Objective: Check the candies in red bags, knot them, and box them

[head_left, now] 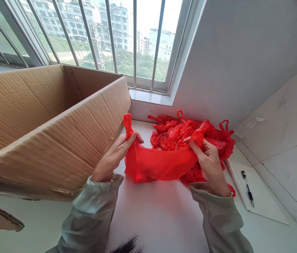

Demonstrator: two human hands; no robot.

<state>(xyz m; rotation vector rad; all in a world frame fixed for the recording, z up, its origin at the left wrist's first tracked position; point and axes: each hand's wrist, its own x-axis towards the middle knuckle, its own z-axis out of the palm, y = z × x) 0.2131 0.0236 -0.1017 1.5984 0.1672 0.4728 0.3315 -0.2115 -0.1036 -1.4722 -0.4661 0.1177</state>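
A red plastic bag (pixel 156 163) is stretched between both hands above the white table (pixel 153 218). My left hand (pixel 115 154) pinches the bag's left handle, which sticks up beside the cardboard box. My right hand (pixel 210 161) is closed on the bag's right handle. Behind the bag lies a pile of several crumpled red plastic bags (pixel 187 131), spreading toward the wall corner.
A large open cardboard box (pixel 53 140) lies on its side at the left, its flap close to my left hand. A sheet of paper (pixel 259 196) with a black pen (pixel 248 188) lies at the right. A barred window (pixel 98 38) and grey wall (pixel 243 59) stand behind.
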